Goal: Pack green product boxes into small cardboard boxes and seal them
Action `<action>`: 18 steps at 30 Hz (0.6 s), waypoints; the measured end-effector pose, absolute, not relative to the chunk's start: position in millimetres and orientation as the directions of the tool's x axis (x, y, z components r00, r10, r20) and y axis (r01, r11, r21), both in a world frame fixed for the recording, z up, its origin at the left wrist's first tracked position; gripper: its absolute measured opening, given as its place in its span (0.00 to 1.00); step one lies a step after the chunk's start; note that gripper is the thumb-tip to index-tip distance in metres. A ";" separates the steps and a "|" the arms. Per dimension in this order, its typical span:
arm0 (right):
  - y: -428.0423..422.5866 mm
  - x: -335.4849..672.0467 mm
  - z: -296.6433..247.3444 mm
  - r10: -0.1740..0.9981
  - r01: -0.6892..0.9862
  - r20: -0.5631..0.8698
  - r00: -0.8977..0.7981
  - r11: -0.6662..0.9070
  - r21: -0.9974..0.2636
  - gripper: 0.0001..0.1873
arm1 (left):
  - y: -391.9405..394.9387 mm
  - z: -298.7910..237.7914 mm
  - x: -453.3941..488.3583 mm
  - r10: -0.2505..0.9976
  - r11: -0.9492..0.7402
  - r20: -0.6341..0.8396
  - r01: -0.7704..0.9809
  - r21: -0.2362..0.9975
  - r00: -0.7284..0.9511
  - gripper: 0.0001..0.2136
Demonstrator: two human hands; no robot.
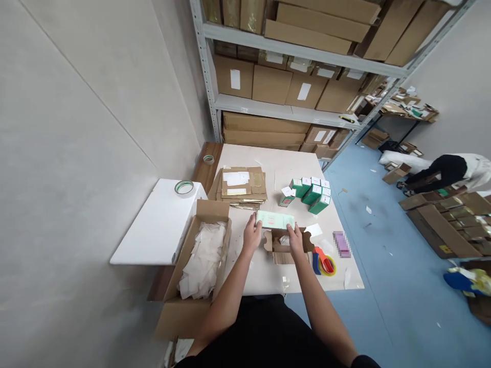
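Note:
Both my hands hold a pale green flat box point(275, 220) by its ends, just above the table. My left hand point(252, 235) grips the left end, fingers curled round it. On the right end my right hand point(296, 237) is closed the same way. Right under the green box sits a small open cardboard carton point(286, 245) with its flaps up. A cluster of several small green-and-white boxes point(311, 194) stands further back on the table.
Flattened cardboard sheets point(241, 186) lie at the back of the white table point(261, 271). An open carton of white paper point(201, 255) stands left, tape rolls point(184, 187) beyond it. A tape dispenser point(324, 261) lies right. Shelves of cartons point(291, 87) stand behind; a person point(448, 171) bends at right.

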State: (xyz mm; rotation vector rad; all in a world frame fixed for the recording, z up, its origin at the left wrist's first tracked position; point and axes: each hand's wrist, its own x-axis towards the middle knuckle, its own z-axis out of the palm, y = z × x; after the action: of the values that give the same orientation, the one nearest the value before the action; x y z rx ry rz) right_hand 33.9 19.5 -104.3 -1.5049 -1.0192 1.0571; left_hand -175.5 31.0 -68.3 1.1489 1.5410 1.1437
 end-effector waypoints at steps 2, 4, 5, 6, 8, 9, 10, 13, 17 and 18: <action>12.7 49.5 -97.0 0.937 0.074 -0.120 0.328 -0.152 -0.986 0.37 | 26.6 -75.8 -160.5 0.979 0.198 -0.179 0.247 0.949 -0.098 0.26; 4.6 66.8 -93.4 0.918 0.058 -0.143 0.371 -0.177 -0.983 0.37 | 21.5 -83.9 -147.2 0.965 0.248 -0.262 0.313 0.917 0.003 0.25; 0.0 75.5 -93.5 0.912 0.056 -0.154 0.380 -0.188 -0.981 0.38 | 18.6 -88.1 -141.0 0.954 0.264 -0.297 0.341 0.902 0.046 0.24; -4.8 83.8 -94.8 0.909 0.056 -0.168 0.382 -0.204 -0.977 0.38 | 15.5 -92.5 -135.0 0.943 0.274 -0.322 0.368 0.889 0.077 0.22; -13.8 98.4 -100.8 0.903 0.074 -0.198 0.381 -0.243 -0.967 0.37 | 8.7 -101.5 -123.2 0.928 0.286 -0.356 0.407 0.867 0.107 0.19; -17.7 104.3 -105.2 0.901 0.092 -0.212 0.380 -0.265 -0.960 0.37 | 5.2 -106.2 -117.4 0.921 0.297 -0.373 0.419 0.858 0.111 0.19; -20.9 109.2 -110.0 0.899 0.116 -0.222 0.378 -0.284 -0.952 0.37 | 2.0 -110.8 -111.9 0.914 0.314 -0.392 0.425 0.849 0.107 0.19; -25.9 119.8 -123.5 0.895 0.200 -0.216 0.391 -0.311 -0.929 0.42 | -4.8 -124.9 -97.8 0.914 0.337 -0.400 0.432 0.836 0.062 0.25; -22.6 132.0 -126.3 0.881 0.202 -0.250 0.401 -0.351 -0.914 0.45 | -5.5 -142.7 -87.0 0.970 0.172 -0.232 0.472 0.865 0.072 0.36; -20.2 136.0 -123.6 0.883 0.193 -0.257 0.393 -0.352 -0.916 0.44 | -5.0 -146.8 -85.3 0.973 0.137 -0.210 0.496 0.857 0.093 0.38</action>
State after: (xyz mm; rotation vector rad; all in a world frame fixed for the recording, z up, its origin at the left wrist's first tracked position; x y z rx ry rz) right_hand 136.0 -20.2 -123.6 -1.7899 -0.9381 1.0071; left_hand -85.3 -5.0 -146.8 1.4857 1.5312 0.6808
